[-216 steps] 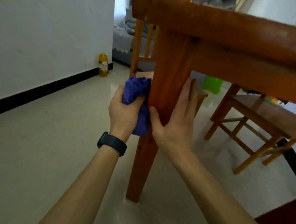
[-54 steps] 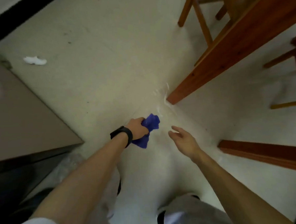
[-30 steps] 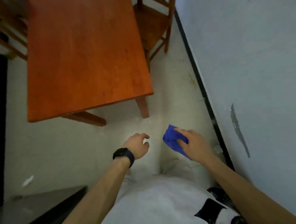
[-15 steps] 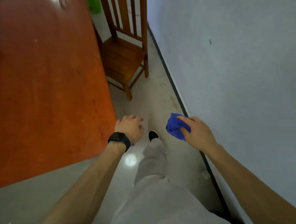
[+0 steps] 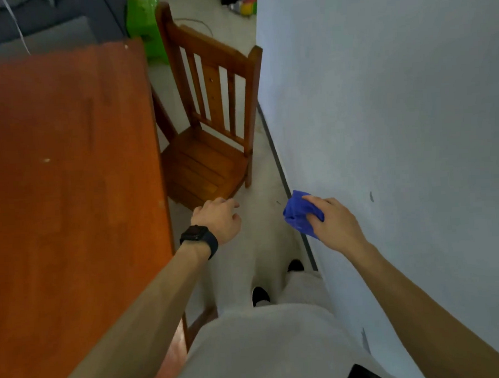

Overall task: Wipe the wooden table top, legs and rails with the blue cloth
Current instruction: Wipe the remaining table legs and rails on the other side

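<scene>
My right hand (image 5: 335,223) grips the bunched blue cloth (image 5: 297,215), fingers curled over it, held in the air close to the pale wall (image 5: 398,123) and well apart from the desk (image 5: 68,169). My left hand (image 5: 218,219) hangs with fingers loosely curled, holding nothing, just beyond the desk's right edge; a black watch (image 5: 199,239) sits on that wrist. A wooden chair (image 5: 209,159) stands between desk and wall ahead of me. Behind it is something green (image 5: 144,23), perhaps a plastic stool. My dark shoes (image 5: 259,295) show on the floor (image 5: 263,194) below.
</scene>
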`<state>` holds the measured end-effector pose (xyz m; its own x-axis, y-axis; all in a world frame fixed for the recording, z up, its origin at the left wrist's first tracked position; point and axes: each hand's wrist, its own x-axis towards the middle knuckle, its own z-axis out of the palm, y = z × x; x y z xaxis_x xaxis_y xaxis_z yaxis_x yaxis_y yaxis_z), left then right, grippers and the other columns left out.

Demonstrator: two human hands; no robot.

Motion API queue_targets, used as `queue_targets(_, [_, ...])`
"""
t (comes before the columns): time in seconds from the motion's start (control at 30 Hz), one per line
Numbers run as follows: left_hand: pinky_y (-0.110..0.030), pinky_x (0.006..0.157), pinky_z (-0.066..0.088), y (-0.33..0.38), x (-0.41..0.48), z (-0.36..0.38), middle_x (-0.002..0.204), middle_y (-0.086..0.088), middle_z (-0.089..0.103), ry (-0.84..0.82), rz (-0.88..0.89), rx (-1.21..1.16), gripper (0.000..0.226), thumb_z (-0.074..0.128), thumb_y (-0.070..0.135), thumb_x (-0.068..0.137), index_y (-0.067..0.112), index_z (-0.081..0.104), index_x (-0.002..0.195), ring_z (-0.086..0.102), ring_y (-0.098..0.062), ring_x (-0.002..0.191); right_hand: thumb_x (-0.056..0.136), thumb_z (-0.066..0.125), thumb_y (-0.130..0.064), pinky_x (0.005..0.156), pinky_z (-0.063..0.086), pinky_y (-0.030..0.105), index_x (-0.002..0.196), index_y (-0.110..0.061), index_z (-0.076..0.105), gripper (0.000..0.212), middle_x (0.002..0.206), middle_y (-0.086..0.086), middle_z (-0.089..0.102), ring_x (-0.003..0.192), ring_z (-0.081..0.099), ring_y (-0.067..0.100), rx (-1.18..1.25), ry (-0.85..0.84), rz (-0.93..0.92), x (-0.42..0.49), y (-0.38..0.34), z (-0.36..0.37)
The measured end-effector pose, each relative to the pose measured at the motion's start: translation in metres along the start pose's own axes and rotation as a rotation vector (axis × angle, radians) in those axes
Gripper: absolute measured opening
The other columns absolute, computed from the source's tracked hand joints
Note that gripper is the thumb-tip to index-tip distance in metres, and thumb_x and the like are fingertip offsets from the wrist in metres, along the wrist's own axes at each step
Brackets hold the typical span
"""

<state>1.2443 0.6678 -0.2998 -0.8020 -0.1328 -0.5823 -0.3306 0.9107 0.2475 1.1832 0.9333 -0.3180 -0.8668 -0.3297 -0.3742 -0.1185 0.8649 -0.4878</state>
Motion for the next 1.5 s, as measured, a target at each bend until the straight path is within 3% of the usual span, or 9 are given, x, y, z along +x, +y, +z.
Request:
queue_targets(0.4, [-0.049,0.105,0.039,-0.025,0.218,-0.184,0.137,0.000,0.053,0.242,-0.123,-0.161,0.041,0.037,0.041,0.101,0.030,0.047,0.139,0.050,-0.026,0.124,0.099,0.049,-0.032,0.084,0.043,0.030,0.140,-0.031,0.047,0.041,0.122,0.008,0.057,0.105,0.058,0.025,-0.048,0.067,-0.145,0.311,-0.077,-0.107])
queue_targets(0.6, [-0.049,0.100,0.043,-0.053,0.261,-0.208,0.134,-0.003,0.055,0.210,-0.234,-0.258,0.041,0.035,0.042,0.100,0.030,0.049,0.136,0.052,-0.028,0.118,0.095,0.050,-0.028,0.084,0.051,0.040,0.136,-0.034,0.048,0.041,0.116,0.006,0.057,0.101,0.059,0.027,-0.129,-0.107,-0.190,0.399,-0.105,-0.101])
queue_targets(0.73, [-0.049,0.095,0.047,-0.056,0.289,-0.225,0.128,-0.004,0.057,0.203,-0.227,-0.299,0.044,0.034,0.047,0.099,0.028,0.051,0.136,0.055,-0.027,0.113,0.086,0.058,-0.023,0.081,0.052,0.039,0.146,-0.039,0.031,0.067,0.107,-0.005,0.055,0.095,0.058,0.019,-0.232,-0.314,-0.221,0.447,-0.113,-0.106])
queue_targets(0.93, [-0.052,0.099,0.043,-0.038,0.318,-0.257,0.133,-0.002,0.058,0.357,-0.337,-0.578,0.075,0.013,0.074,0.092,0.027,0.040,0.144,0.056,-0.028,0.118,0.076,0.065,-0.028,0.078,0.048,0.028,0.113,-0.032,0.053,0.039,0.105,-0.009,0.055,0.095,0.059,0.017,-0.611,-0.637,-0.363,0.502,-0.135,-0.096])
queue_targets(1.03, [-0.050,0.098,0.045,-0.019,0.332,-0.266,0.129,0.002,0.061,0.374,-0.401,-0.703,0.086,0.017,0.085,0.084,0.029,0.025,0.150,0.060,-0.027,0.115,0.088,0.061,-0.024,0.096,0.048,0.044,0.130,-0.029,0.051,0.044,0.124,0.004,0.055,0.113,0.055,0.030,-0.548,-0.800,-0.398,0.531,-0.150,-0.096])
queue_targets(1.2, [-0.045,0.076,0.059,0.018,0.358,-0.260,0.094,0.005,0.064,0.360,-0.498,-1.020,0.084,0.051,0.064,0.084,0.037,0.007,0.150,0.067,-0.018,0.081,0.094,0.048,-0.008,0.092,0.041,0.030,0.135,-0.034,0.049,0.048,0.123,-0.001,0.056,0.110,0.054,0.016,-0.164,-0.586,-0.404,0.601,-0.239,-0.121])
queue_targets(1.3, [-0.046,0.076,0.058,0.028,0.368,-0.263,0.094,0.002,0.058,0.353,-0.607,-0.999,0.095,0.059,0.053,0.083,0.044,-0.009,0.149,0.064,-0.021,0.081,0.099,0.050,-0.026,0.100,0.044,0.034,0.127,-0.035,0.056,0.030,0.119,-0.006,0.062,0.110,0.058,0.011,0.134,-0.650,-0.419,0.618,-0.289,-0.121])
queue_targets(1.4, [-0.048,0.078,0.056,0.027,0.370,-0.271,0.095,0.004,0.057,0.285,-0.630,-0.924,0.113,0.065,0.054,0.077,0.040,-0.023,0.147,0.064,-0.024,0.083,0.093,0.053,-0.056,0.102,0.038,0.027,0.143,-0.040,0.043,0.054,0.136,-0.012,0.052,0.121,0.049,0.009,0.116,-0.697,-0.505,0.612,-0.323,-0.112])
queue_targets(1.5, [-0.048,0.082,0.054,0.022,0.364,-0.271,0.084,0.008,0.055,0.263,-0.624,-0.844,0.116,0.066,0.055,0.076,0.032,-0.021,0.150,0.063,-0.023,0.082,0.096,0.054,-0.050,0.097,0.031,0.022,0.151,-0.037,0.030,0.062,0.148,-0.009,0.044,0.131,0.043,0.014,0.032,-0.665,-0.596,0.601,-0.330,-0.103])
